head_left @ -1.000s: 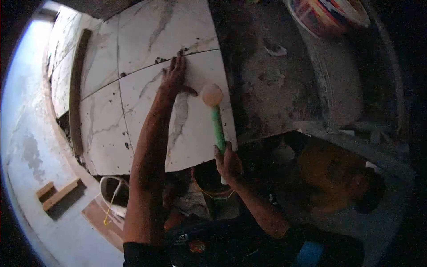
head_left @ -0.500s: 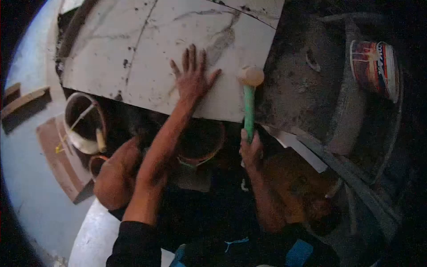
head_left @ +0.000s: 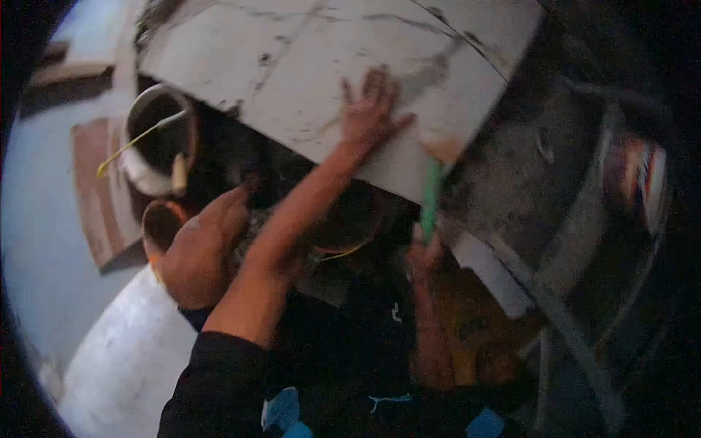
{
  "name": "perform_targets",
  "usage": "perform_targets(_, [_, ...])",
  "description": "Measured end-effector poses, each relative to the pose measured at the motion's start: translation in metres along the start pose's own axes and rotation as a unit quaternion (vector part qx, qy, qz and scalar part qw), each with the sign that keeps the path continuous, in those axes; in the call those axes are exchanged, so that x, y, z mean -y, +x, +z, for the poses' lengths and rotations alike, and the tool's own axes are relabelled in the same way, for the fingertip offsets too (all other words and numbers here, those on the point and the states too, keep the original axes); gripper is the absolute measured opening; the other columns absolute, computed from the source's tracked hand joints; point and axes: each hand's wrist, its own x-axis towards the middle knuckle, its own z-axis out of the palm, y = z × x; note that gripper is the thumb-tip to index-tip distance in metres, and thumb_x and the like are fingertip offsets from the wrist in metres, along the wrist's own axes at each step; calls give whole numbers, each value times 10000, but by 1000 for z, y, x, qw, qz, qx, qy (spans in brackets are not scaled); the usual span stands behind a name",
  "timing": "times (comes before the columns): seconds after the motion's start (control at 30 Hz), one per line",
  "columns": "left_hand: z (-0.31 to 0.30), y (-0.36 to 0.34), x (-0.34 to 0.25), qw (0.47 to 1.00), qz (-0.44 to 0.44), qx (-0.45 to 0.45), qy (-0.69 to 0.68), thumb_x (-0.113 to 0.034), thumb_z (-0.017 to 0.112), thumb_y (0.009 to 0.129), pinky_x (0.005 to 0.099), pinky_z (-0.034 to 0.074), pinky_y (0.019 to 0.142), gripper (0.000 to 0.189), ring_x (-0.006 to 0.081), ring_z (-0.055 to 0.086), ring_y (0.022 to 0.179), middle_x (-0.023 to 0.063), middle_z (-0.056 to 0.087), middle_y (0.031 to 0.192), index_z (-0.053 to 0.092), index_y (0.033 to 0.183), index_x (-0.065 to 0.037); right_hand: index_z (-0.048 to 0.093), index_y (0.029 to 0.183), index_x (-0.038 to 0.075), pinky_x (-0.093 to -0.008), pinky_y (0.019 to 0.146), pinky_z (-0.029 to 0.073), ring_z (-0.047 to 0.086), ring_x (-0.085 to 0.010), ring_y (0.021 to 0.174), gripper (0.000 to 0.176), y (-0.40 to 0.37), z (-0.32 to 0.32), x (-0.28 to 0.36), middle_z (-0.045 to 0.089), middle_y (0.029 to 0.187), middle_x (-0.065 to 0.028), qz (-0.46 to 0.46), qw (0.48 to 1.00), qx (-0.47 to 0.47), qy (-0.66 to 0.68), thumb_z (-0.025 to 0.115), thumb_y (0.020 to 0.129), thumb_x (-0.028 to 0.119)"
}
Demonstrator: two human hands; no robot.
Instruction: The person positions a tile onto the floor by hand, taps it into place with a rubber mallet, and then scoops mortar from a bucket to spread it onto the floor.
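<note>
My left hand (head_left: 371,117) lies flat with its fingers spread on a pale, grey-veined tile (head_left: 321,80). To its right, my right hand (head_left: 425,252) is wrapped round the green handle of a mallet (head_left: 432,193). The mallet's light head is over or on the tile near its right edge; motion blur hides whether they touch. Dark specks and smears mark the tile's surface and the joint line to its left.
A white bucket (head_left: 139,171) with a wooden-handled tool stands left, beside an orange-rimmed container (head_left: 162,226). Brown boards (head_left: 102,197) lie on the floor further left. At the right are a printed bucket (head_left: 635,182), rough dark ground (head_left: 511,146) and a long grey bar (head_left: 566,328).
The whole view has shifted and tilted, so the tiles and buckets appear turned clockwise. My left hand remains spread on the tile, and my right hand still grips the mallet, now blurred.
</note>
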Motion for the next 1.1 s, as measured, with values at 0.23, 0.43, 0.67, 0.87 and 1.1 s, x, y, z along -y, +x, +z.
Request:
perform_targets(0.23, [-4, -3, 1, 998, -24, -27, -49, -559, 447, 760, 614, 102, 965, 703, 290, 173, 1284, 147, 196, 1386, 339, 1287, -106, 424, 1109, -24, -284, 431, 401, 467, -144, 494, 497, 20, 8, -42, 492, 682, -76, -70, 993, -55, -77, 476, 848, 395])
perform_targets(0.43, [-26, -60, 11, 816, -511, -238, -132, -471, 618, 699, 470, 61, 1034, 897, 351, 50, 1296, 253, 74, 1380, 204, 1302, 47, 404, 1121, -27, -272, 416, 417, 490, -138, 500, 494, 38, 13, -53, 493, 673, -81, -132, 989, -34, -55, 478, 848, 378])
perform_targets(0.67, [8, -92, 55, 534, -562, -259, -577, -369, 696, 700, 341, 319, 907, 753, 222, 419, 1064, 175, 425, 1188, 353, 1192, 85, 442, 1001, -21, -278, 400, 414, 482, -138, 473, 393, 25, 25, 51, 473, 627, -64, -96, 981, 71, 151, 450, 859, 345])
perform_targets(0.87, [-13, -83, 51, 514, -540, -294, -598, -310, 683, 735, 287, 426, 734, 444, 136, 533, 806, 85, 591, 934, 565, 966, 50, 459, 859, -7, -285, 421, 385, 460, -137, 447, 425, 34, 42, 64, 425, 534, -41, -186, 979, 59, -54, 491, 828, 415])
perform_targets(1.1, [-3, -85, 54, 533, -569, -264, -568, -332, 695, 716, 287, 433, 726, 473, 144, 541, 802, 94, 592, 929, 564, 965, 48, 482, 894, -13, -334, 523, 405, 518, -211, 558, 431, 38, 54, 83, 514, 613, -100, -75, 992, 90, -54, 518, 818, 409])
